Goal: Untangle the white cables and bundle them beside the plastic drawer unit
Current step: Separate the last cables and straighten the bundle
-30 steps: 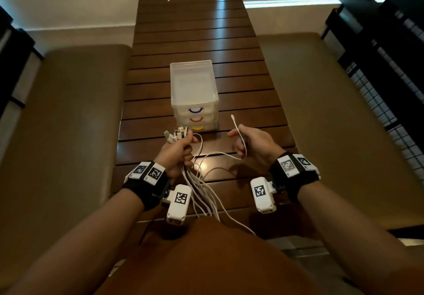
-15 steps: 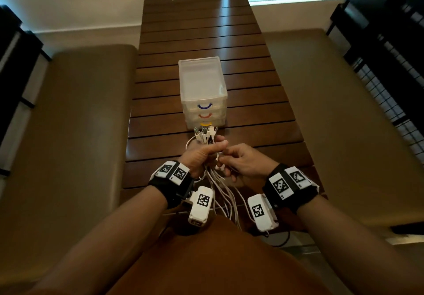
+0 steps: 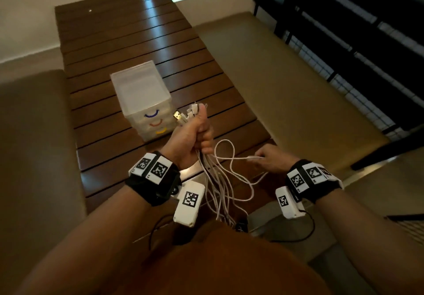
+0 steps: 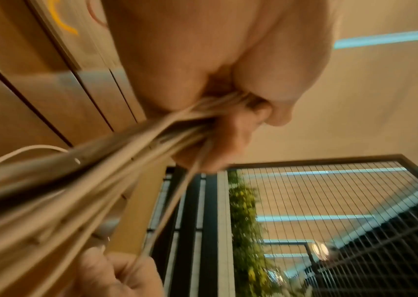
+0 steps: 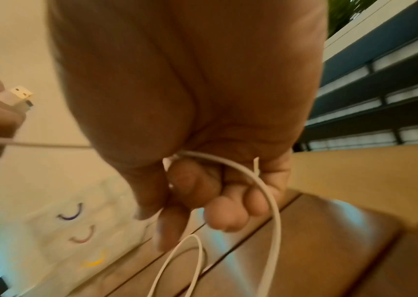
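My left hand (image 3: 197,134) grips a bunch of white cables (image 3: 218,187) just below their plugs (image 3: 185,113), which stick up above the fist beside the drawer unit. The strands hang from the fist toward my lap; the left wrist view shows them (image 4: 116,160) running out of the curled fingers. My right hand (image 3: 268,159), lower and to the right, pinches one white cable (image 3: 231,158) that loops back to the bunch; in the right wrist view that cable (image 5: 253,180) runs under the curled fingers. The clear plastic drawer unit (image 3: 142,92) stands on the wooden table (image 3: 128,33), left of the hands.
Padded benches (image 3: 286,83) run along both sides of the slatted table. A dark metal grille (image 3: 367,42) stands at the right. Camera boxes with printed markers (image 3: 189,203) hang under both wrists, and a thin black wire (image 3: 307,230) trails from the right one.
The hands were together over the bunch; now the right hand has pulled away to the right, drawing one cable out into a loop. The left hand has risen with the plugs.
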A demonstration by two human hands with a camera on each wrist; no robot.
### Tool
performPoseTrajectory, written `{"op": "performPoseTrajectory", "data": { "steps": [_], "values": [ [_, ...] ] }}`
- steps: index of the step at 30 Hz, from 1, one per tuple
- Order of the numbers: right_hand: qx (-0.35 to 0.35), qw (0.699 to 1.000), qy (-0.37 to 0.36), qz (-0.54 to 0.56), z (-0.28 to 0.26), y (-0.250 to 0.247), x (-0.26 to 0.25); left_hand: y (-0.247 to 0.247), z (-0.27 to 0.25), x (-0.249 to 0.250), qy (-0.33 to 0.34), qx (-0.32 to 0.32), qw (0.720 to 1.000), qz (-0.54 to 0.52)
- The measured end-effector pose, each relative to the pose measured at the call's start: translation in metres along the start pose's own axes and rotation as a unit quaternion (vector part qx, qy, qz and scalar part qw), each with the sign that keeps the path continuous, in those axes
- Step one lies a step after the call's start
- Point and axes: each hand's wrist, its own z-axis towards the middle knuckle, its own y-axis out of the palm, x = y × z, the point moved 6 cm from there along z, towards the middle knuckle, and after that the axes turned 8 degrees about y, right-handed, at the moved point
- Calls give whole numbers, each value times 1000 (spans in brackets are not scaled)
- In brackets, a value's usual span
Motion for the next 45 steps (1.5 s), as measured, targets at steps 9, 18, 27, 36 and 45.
{"op": "performPoseTrajectory", "data": {
  "steps": [9,18,27,36,45],
  "values": [
    [136,958,217,125,-58,-14,161,115,14,-15,-57,-224,965,121],
    [328,882,203,270,-109,-13,219,177,37,-52,-63,-257,933,244],
    [149,967,160,129,-135,-27,191,209,42,-91,-100,-257,929,247],
    [193,928,-25,319,-115,-16,102,259,31,-70,1,-278,944,177],
    [39,977,164,131,-110,8,181,238,36,-59,42,-315,898,304]
  ]
}}
